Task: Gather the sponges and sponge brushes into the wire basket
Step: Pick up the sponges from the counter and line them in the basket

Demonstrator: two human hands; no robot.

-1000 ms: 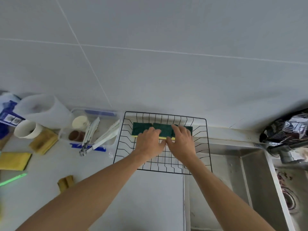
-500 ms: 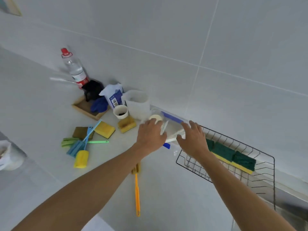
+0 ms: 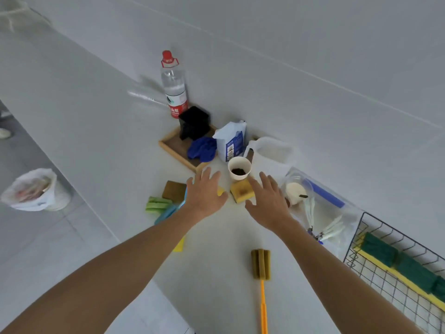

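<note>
The black wire basket (image 3: 356, 239) sits at the lower right with green-and-yellow sponges (image 3: 395, 263) lined along its far side. My left hand (image 3: 206, 194) hovers with fingers spread over a yellow sponge (image 3: 220, 191), mostly hidden beneath it. My right hand (image 3: 267, 201) is spread just right of a stained yellow sponge (image 3: 240, 192). A brown sponge (image 3: 173, 191), a green sponge brush (image 3: 157, 204) and a blue brush (image 3: 167, 213) lie left of my left hand. An orange-handled sponge brush (image 3: 260, 265) lies on the counter near me. Both hands hold nothing.
A paper cup (image 3: 239, 168), a clear jug (image 3: 272, 155), a white-blue bag (image 3: 231, 141), a wooden tray (image 3: 179, 153) with a black box and blue cloth, and a water bottle (image 3: 173, 85) stand by the wall. A clear bag (image 3: 320, 206) of utensils lies beside the basket.
Both hands left the basket and moved left across the counter to the loose sponges near the paper cup. My view swung left with them, so the basket now sits at the right edge.
</note>
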